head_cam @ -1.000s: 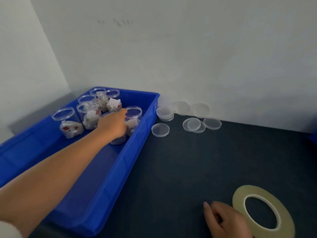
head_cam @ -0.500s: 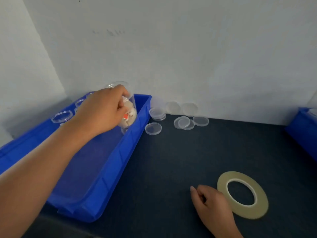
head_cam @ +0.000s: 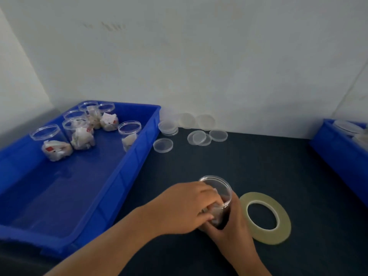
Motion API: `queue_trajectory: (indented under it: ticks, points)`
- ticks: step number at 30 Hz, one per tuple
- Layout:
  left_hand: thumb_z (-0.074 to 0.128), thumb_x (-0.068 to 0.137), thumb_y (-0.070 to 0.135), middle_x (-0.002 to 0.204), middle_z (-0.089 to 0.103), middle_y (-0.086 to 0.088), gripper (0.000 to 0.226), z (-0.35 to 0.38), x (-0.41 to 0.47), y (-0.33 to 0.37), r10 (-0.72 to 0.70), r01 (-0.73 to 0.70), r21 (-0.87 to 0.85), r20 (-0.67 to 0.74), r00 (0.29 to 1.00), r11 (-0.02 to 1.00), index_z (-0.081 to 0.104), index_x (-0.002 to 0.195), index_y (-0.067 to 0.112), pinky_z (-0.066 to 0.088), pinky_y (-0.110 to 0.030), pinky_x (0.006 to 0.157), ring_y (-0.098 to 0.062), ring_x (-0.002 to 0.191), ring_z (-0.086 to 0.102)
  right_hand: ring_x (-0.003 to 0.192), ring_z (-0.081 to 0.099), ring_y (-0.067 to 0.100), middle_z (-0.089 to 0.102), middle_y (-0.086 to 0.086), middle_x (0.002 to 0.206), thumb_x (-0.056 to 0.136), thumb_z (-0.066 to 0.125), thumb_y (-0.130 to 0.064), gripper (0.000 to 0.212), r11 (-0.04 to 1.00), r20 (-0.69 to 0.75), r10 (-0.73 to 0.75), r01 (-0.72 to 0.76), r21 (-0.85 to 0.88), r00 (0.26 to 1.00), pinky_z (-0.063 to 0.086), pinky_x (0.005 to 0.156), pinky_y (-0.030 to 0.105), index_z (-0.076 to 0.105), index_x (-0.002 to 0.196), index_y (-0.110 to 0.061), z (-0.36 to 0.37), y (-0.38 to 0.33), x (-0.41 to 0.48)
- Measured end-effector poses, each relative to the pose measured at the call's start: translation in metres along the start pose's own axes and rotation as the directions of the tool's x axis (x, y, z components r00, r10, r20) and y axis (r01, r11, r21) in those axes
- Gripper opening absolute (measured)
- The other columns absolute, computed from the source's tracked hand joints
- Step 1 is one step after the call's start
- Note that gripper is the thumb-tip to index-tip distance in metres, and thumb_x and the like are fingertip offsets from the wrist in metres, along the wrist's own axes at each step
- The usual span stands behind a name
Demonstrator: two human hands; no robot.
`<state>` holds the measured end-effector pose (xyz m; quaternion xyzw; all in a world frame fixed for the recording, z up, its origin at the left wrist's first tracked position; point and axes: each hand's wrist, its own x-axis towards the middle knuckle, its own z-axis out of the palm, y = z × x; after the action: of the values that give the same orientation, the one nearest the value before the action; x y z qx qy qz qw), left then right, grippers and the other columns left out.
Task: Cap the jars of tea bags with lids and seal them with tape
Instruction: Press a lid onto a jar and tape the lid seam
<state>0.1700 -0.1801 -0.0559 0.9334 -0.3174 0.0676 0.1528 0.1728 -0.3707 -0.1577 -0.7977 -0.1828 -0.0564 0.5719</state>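
Clear jar [head_cam: 217,193], uncapped, brought from bin [head_cam: 127,172] to bench's [head_cam: 258,166] near edge; I see left hand [head_cam: 185,208] and right hand [head_cam: 234,224] clasping it.

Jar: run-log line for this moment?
left hand: grips jar | right hand: grips jar | jar: uncapped | lids: loose | tape roll: flat, untouched

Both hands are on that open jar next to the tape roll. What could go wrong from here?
1. The jar has no lid yet, and the left hand and right hand both grip it; a tilt could spill tea bags onto the table.
2. The loose lids lie far off by the wall, so one hand must let go to reach, perhaps unsteadying the jar.
3. The tape roll lies close beside the right hand and could get knocked.
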Motion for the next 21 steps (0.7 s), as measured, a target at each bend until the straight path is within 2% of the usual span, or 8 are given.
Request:
queue_trajectory:
  ticks: [4,6,8,11,13,16,19,21]
  points:
    - [0.067,0.098,0.057,0.12,0.063,0.022,0.031,0.003,0.002,-0.017,0.04,-0.078,-0.228,-0.167,0.985,0.971,0.067,0.125,0.04,0.051,-0.018,0.085,0.0,0.111,0.06,0.125,0.064,0.007,0.062,-0.019,0.136,0.074,0.094,-0.043,0.083,0.997,-0.019,-0.035,0.033,-0.076,0.999,0.055,0.097,0.025,0.047,0.143,-0.047,0.003,0.002,0.001]
    - [0.065,0.097,0.061,0.121,0.063,0.025,0.032,-0.001,0.011,-0.043,-0.191,0.089,-0.403,-0.221,0.956,0.911,0.064,0.126,0.048,0.054,-0.017,0.079,-0.002,0.111,0.065,0.127,0.06,0.001,0.055,-0.028,0.135,0.069,0.093,-0.055,0.087,0.992,-0.039,-0.023,0.017,-0.128,0.999,0.051,0.098,0.019,0.044,0.141,-0.049,0.005,0.004,-0.001]
    - [0.066,0.095,0.058,0.122,0.064,0.029,0.033,0.0,0.023,-0.085,-0.478,0.345,-0.473,-0.196,0.856,0.811,0.064,0.127,0.048,0.056,-0.023,0.087,0.003,0.114,0.065,0.128,0.055,-0.004,0.048,-0.035,0.136,0.066,0.089,-0.063,0.089,0.985,-0.054,-0.029,0.019,-0.169,0.998,0.047,0.097,0.011,0.039,0.139,-0.054,0.007,0.005,-0.002]
    - [0.07,0.099,0.043,0.146,0.058,0.012,0.05,0.014,0.04,-0.15,-0.711,0.68,-0.236,-0.074,0.699,0.694,0.058,0.146,0.032,0.05,-0.034,0.105,-0.012,0.133,0.058,0.128,0.053,-0.007,0.045,-0.038,0.136,0.066,0.088,-0.065,0.091,0.974,-0.058,-0.061,0.046,-0.223,0.996,0.044,0.094,0.005,0.035,0.14,-0.058,0.009,0.006,-0.001]
    - [0.069,0.102,0.038,0.17,0.033,-0.004,0.068,0.029,0.052,-0.176,-0.764,0.764,-0.113,0.046,0.643,0.636,0.04,0.162,0.021,0.04,-0.044,0.12,-0.027,0.152,0.039,0.128,0.053,-0.007,0.044,-0.038,0.137,0.066,0.088,-0.065,0.093,0.972,-0.053,-0.074,0.06,-0.225,0.996,0.044,0.096,0.006,0.034,0.142,-0.058,0.008,0.005,-0.001]
    - [0.057,0.108,0.042,0.178,0.007,-0.007,0.08,0.051,0.066,-0.194,-0.806,0.81,0.002,0.095,0.584,0.587,0.014,0.17,0.014,0.022,-0.053,0.13,-0.031,0.164,0.006,0.129,0.051,-0.009,0.042,-0.04,0.137,0.065,0.089,-0.066,0.094,0.97,-0.052,-0.069,0.055,-0.237,0.996,0.043,0.097,0.006,0.034,0.141,-0.057,0.008,0.005,-0.001]
    - [0.062,0.103,0.049,0.163,0.044,-0.011,0.071,0.066,0.065,-0.195,-0.801,0.808,0.024,-0.118,0.587,0.588,0.041,0.16,0.015,0.04,-0.052,0.12,-0.034,0.152,0.036,0.13,0.052,-0.008,0.043,-0.038,0.138,0.064,0.088,-0.068,0.095,0.965,-0.062,-0.076,0.057,-0.256,0.995,0.044,0.1,0.009,0.036,0.142,-0.054,0.009,0.007,-0.001]
    - [0.074,0.094,0.053,0.132,0.066,-0.007,0.052,0.071,0.06,-0.187,-0.74,0.766,-0.022,-0.278,0.613,0.643,0.067,0.131,0.017,0.054,-0.046,0.101,-0.032,0.126,0.057,0.13,0.053,-0.006,0.044,-0.037,0.138,0.064,0.087,-0.07,0.095,0.963,-0.063,-0.078,0.059,-0.261,0.995,0.048,0.1,0.014,0.037,0.142,-0.052,0.009,0.008,0.0]
